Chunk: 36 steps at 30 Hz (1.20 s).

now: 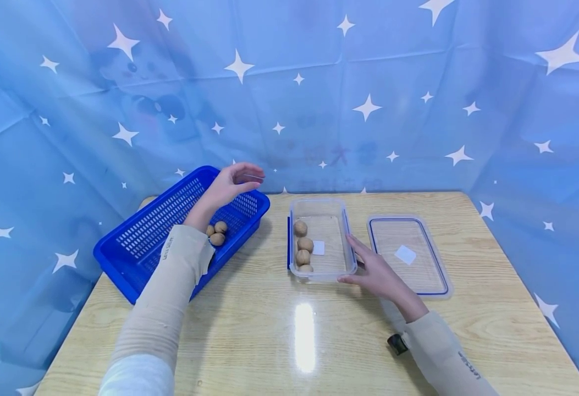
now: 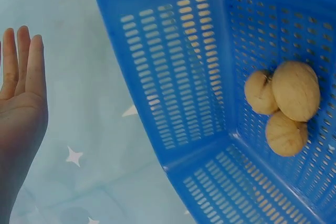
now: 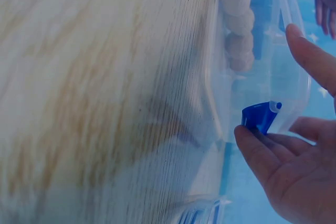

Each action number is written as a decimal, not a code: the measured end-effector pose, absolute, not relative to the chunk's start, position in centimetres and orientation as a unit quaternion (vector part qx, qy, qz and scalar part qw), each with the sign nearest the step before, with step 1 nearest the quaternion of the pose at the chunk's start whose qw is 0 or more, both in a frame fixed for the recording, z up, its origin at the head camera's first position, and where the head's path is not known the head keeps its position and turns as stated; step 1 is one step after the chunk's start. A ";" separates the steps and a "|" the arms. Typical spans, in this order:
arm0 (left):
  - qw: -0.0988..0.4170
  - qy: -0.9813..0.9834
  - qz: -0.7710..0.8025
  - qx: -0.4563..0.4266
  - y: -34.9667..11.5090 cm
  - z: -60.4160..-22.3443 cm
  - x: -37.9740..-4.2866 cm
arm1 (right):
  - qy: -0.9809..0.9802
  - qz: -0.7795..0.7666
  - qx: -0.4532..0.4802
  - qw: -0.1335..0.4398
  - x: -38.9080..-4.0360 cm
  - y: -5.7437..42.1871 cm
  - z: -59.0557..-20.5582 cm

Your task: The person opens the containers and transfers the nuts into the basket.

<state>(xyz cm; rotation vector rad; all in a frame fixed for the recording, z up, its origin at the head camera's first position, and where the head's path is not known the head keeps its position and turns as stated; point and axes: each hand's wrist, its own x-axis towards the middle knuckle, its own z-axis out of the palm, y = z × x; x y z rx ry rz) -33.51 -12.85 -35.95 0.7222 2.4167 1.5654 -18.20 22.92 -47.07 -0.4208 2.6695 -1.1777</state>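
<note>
On the table (image 1: 249, 344), in blue basket (image 1: 163, 212) and clear container (image 1: 324, 275) apparently steadied by right hand (image 1: 377, 273) spread against it, with left hand (image 1: 227, 187) loosely extended, empty, above the basket: walnuts (image 1: 305, 245), probably walled against rolling.

Container (image 1: 332, 228) holds four walnuts (image 1: 305, 245). Left of container: basket (image 1: 158, 220) with three walnuts (image 1: 217, 238). Right of container: lid (image 1: 418, 275).

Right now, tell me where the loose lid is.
In the head view, the lid lies on the right side of the table, just right of the clear container that the right hand holds.
</note>
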 end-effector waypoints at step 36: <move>0.113 0.780 0.553 0.272 -7.2 -38.9 -32.8 | 0.895 -0.410 -0.145 0.095 -18.2 22.9 -47.1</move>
